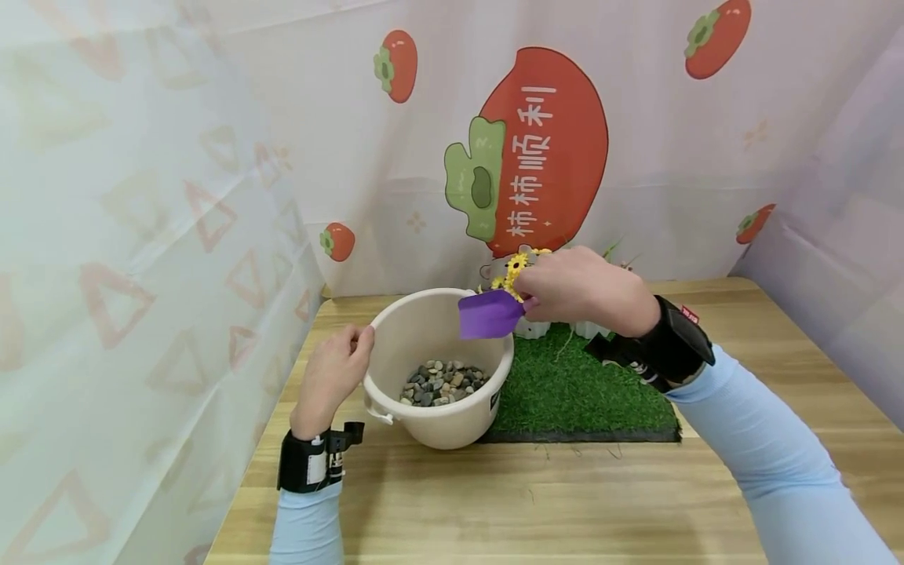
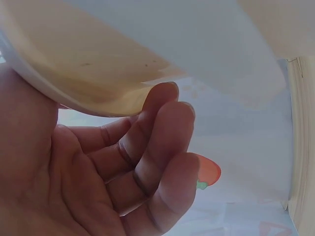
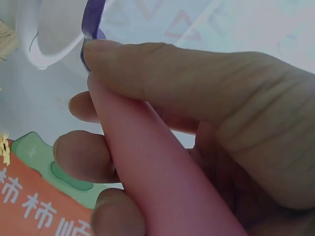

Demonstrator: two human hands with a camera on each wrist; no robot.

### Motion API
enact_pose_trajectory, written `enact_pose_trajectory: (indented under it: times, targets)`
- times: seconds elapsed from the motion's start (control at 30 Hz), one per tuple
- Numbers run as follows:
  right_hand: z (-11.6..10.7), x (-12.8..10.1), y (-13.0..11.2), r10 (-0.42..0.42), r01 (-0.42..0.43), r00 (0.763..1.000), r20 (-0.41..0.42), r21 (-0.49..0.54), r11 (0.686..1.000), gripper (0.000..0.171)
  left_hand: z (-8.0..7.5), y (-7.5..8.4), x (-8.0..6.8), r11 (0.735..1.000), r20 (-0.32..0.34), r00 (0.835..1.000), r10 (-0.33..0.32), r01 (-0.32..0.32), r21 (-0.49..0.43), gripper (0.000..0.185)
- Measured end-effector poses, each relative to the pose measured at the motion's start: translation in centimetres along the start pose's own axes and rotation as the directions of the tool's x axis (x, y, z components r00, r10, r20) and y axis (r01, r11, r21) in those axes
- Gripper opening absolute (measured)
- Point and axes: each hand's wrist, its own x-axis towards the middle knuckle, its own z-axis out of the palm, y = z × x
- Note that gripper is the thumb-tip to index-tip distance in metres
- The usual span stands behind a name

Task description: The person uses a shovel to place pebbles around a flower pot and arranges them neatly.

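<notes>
A cream plastic bucket (image 1: 445,428) stands on the wooden table with a layer of mixed pebbles (image 1: 441,383) at its bottom. My left hand (image 1: 332,373) grips the left side of its rim; in the left wrist view, curled fingers (image 2: 167,128) sit under the edge. Over the bucket's right rim, my right hand (image 1: 586,286) holds a small shovel with a purple blade (image 1: 489,315). In the right wrist view its pink handle (image 3: 162,172) lies between thumb and fingers. No pebbles show on the blade's visible face.
A green artificial turf mat (image 1: 586,392) lies right of the bucket. Behind my right hand stand yellow flowers (image 1: 515,267) and white pots (image 1: 531,328), partly hidden. A printed cloth (image 1: 395,173) hangs behind the table (image 1: 480,510) and along both sides.
</notes>
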Motion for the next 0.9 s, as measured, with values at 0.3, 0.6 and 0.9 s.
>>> enact_pose_trajectory:
  times: [0.3, 0.6, 0.9]
  targets:
    - [-0.2, 1.8, -1.5, -0.038, 0.036, 0.999, -0.014, -0.099, 0.994, 0.032, -0.2, -0.2, -0.2, 1.000, -0.004, 1.000, -0.004, 0.004, 0.014, 0.049]
    - [0.4, 3.6, -4.2, -0.038, 0.046, 0.998, 0.049, -0.174, 0.984, 0.002, -0.1, -0.2, -0.3, 1.000, -0.009, 1.000, -0.002, 0.003, 0.013, 0.047]
    - [2.2, 4.1, -6.1, -0.151, 0.122, 0.984, -0.090, -0.268, 0.956, 0.022, -0.1, 0.2, -0.2, 1.000, -0.004, 1.000, 0.001, -0.001, 0.011, 0.048]
